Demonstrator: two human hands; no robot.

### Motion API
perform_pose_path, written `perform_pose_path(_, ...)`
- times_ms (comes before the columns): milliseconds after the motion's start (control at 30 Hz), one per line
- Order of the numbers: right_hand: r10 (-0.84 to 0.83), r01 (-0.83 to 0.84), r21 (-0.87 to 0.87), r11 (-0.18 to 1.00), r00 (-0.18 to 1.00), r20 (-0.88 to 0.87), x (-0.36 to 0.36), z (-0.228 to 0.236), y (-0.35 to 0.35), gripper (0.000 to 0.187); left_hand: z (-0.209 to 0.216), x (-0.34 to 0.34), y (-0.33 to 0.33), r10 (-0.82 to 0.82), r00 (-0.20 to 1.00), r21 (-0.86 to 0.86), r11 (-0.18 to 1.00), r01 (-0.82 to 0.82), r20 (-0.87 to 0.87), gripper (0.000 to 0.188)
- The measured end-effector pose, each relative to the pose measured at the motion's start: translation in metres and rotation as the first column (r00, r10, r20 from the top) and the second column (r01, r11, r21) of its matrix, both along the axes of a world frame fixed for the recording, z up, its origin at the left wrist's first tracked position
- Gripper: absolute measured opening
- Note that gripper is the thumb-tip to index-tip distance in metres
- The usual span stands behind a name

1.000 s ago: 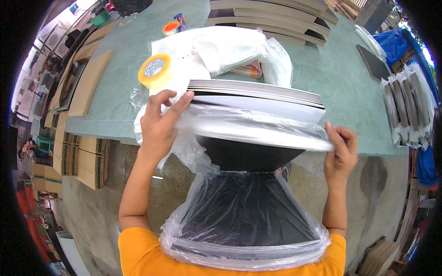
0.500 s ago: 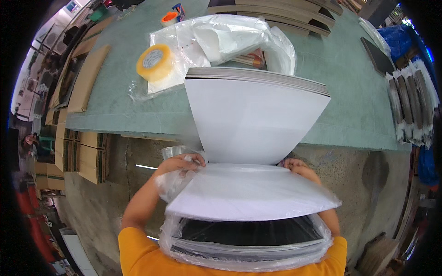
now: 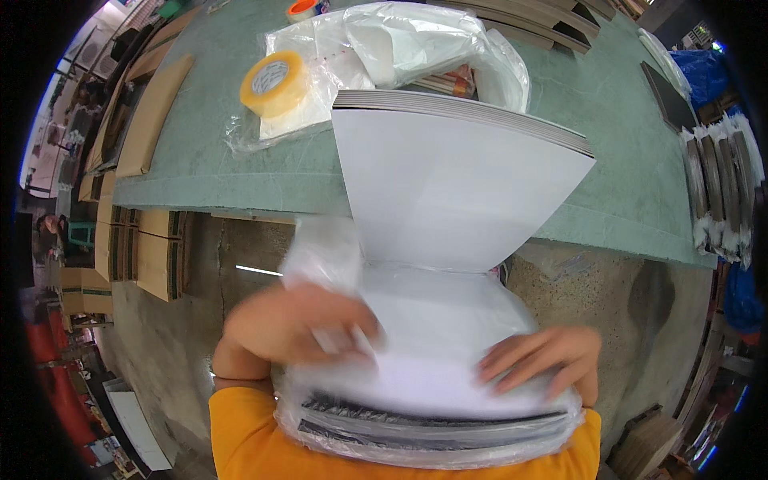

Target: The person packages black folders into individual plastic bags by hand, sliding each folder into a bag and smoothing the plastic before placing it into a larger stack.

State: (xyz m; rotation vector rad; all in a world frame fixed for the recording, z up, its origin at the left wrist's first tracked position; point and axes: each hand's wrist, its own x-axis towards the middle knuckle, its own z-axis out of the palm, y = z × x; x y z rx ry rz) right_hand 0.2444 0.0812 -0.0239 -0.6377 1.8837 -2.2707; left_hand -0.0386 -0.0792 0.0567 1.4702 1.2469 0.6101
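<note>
A plastic-wrapped stack with a white top sheet point(image 3: 436, 372) and dark layers along its near edge lies close against my body. My right hand point(image 3: 548, 360) rests on the right side of that white sheet, its fingers spread. Over the left side is my left hand point(image 3: 300, 324), smeared by motion; whether it pinches anything does not show. Crumpled clear plastic point(image 3: 324, 252) bunches just beyond it. A second stack of white-faced panels point(image 3: 464, 176) slants over the table edge, its far end on the table and its near end meeting the wrapped stack.
On the green table point(image 3: 216, 180) lie a roll of clear tape point(image 3: 272, 84), an orange tape roll point(image 3: 304, 10) and a heap of plastic bags point(image 3: 412, 40). Wrapped dark panels point(image 3: 720, 188) stand at the right. Folded cardboard point(image 3: 160, 252) leans at the left.
Both hands have come from the stack's far corners back toward me, onto the white sheet. My left hand moves fast. The white sheet lies lower, covering more of the dark layers.
</note>
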Motion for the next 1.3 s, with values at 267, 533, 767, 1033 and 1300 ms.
perform_pose_path(267, -0.506, -0.038, 0.773, 0.633, 0.736, 0.451, -0.012, -0.136, -0.017, 0.061, -0.244, 0.035, 0.009, 0.251, 0.933, 0.044, 0.968, -0.248, -0.259, 0.016)
perform_pose_path(533, -0.493, 0.444, 0.234, 0.865, 0.663, 0.564, -0.082, -0.031, 0.013, 0.039, -0.075, 0.044, 0.112, 0.554, 0.628, 0.172, 0.659, -0.732, 0.547, 0.020)
perform_pose_path(767, -0.559, 0.633, -0.053, 0.772, 0.717, 0.416, -0.061, -0.029, 0.012, 0.041, -0.072, 0.017, 0.077, 0.407, 0.909, -0.034, 0.913, -0.406, 0.086, 0.015)
perform_pose_path(1033, -0.613, 0.600, 0.211, 0.772, 0.613, 0.499, -0.039, -0.035, -0.003, 0.049, -0.082, 0.021, 0.082, 0.636, 0.770, -0.043, 0.772, -0.635, 0.055, 0.031)
perform_pose_path(1300, -0.799, 0.798, 0.173, 0.578, 0.509, 0.322, -0.043, -0.002, 0.015, 0.014, -0.088, 0.036, 0.074, 0.499, 0.867, 0.215, 0.849, -0.483, -0.023, 0.023)
